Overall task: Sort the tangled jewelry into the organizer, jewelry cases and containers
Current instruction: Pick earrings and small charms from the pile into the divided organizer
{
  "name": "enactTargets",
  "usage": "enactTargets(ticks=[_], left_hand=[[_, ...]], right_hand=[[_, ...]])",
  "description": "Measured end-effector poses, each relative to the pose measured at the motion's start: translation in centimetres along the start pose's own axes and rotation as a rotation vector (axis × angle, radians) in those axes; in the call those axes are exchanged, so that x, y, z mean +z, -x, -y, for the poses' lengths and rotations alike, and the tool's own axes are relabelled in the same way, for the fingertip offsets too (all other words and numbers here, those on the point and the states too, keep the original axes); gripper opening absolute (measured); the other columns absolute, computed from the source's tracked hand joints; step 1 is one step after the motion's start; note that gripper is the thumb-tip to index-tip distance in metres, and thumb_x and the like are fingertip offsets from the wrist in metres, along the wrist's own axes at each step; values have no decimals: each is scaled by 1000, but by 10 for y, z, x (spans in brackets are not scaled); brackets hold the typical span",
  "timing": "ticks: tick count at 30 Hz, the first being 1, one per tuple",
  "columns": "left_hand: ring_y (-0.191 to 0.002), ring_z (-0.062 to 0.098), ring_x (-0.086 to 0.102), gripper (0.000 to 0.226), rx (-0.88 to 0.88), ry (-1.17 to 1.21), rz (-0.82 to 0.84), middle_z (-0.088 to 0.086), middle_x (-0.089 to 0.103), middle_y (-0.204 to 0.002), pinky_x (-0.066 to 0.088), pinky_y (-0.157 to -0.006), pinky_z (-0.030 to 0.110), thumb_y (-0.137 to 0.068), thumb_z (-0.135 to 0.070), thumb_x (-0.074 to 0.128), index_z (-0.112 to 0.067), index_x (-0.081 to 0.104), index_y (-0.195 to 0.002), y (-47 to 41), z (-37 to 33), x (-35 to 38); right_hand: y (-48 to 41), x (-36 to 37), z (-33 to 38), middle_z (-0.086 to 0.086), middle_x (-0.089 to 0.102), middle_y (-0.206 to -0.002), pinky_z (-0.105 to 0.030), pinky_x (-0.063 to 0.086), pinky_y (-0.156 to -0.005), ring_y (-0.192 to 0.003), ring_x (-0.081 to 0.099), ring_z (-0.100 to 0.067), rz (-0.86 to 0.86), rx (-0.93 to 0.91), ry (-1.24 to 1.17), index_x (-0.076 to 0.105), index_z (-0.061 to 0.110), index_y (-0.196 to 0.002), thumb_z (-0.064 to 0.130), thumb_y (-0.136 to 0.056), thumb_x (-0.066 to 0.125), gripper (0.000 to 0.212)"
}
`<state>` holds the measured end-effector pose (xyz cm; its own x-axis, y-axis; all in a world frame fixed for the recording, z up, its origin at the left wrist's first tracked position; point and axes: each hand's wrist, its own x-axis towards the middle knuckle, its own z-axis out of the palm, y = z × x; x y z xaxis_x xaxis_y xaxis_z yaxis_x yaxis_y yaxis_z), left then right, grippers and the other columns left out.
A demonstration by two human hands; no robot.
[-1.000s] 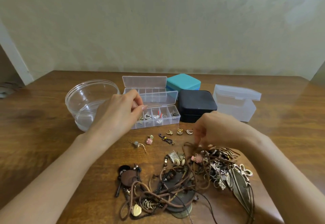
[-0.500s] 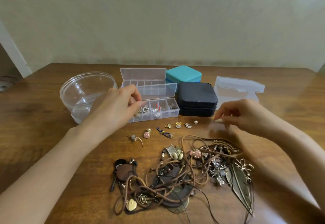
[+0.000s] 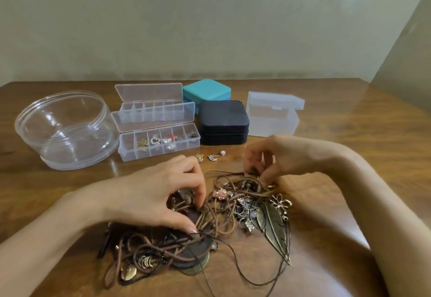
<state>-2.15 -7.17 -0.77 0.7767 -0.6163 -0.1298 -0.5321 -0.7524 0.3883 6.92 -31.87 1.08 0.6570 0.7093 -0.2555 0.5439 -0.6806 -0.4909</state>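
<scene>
The tangled jewelry [image 3: 224, 205] lies heaped on the wooden table [image 3: 349, 133] close to the person. Its brass leaf pendant [image 3: 275, 229] lies lengthwise from far to near, tip toward the person. The left hand [image 3: 158, 194] pinches brown cords at the heap's middle, and the right hand [image 3: 277, 159] pinches cords at its far edge. Beyond the heap, the nearer open organizer [image 3: 161, 144] runs left to right, just beside the black jewelry case [image 3: 222, 119].

No legible text, seemingly.
</scene>
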Motion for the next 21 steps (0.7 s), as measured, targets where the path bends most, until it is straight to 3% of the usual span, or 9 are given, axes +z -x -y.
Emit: enactTargets(ticks=[3,6,8,10,13,17,21], left_hand=[[-108,-8,34,35,4,-63,-37,-30,31,-105,36,-88,13,-68,-67,63,-38,48,-81,1,0,-1],[-113,-7,35,52,33,-45,-143,-31,31,-113,39,-88,12,-60,-78,58,-48,40,-99,-2,-1,3],[-118,-17,27,66,32,4,-191,-37,22,-121,32,-86,1,-57,-79,57,-59,21,-109,-4,-7,6],[-117,-25,21,69,8,58,-228,-42,16,-122,23,-84,-9,-57,-75,58,-65,12,-107,-5,-15,9],[-115,-16,32,49,91,-49,-291,-36,28,-115,28,-88,-3,-70,-69,54,-59,24,-109,-9,-9,15],[-109,-13,37,32,133,-79,-254,-32,35,-109,36,-80,4,-76,-67,40,-55,36,-105,1,-12,7],[-99,6,57,43,147,-94,-138,-22,59,-101,42,-92,18,-67,-67,61,-41,59,-100,-12,23,21]], right_hand=[[-2,6,11,12,56,-73,-12,40,-59,-64,50,4,-7,-74,-5,60,32,-79,25,-77,75,17],[-3,13,21,11,56,-70,-14,38,-58,-64,50,1,-72,-191,-53,63,21,-76,29,-78,73,13],[-4,18,27,6,61,-75,-17,41,-58,-66,54,-4,-96,-248,-123,66,17,-78,28,-80,71,13],[-1,17,30,4,65,-80,-21,46,-61,-70,58,-6,-112,-259,-170,68,21,-79,24,-82,70,5],[9,1,21,11,62,-71,-13,39,-56,-61,52,3,-161,-166,-80,66,27,-76,19,-77,75,12],[19,-7,10,13,62,-72,-8,37,-51,-56,50,7,97,138,78,66,26,-80,25,-69,82,20],[15,1,18,11,59,-77,-12,37,-53,-63,49,0,125,158,78,61,23,-89,34,-65,82,34]])
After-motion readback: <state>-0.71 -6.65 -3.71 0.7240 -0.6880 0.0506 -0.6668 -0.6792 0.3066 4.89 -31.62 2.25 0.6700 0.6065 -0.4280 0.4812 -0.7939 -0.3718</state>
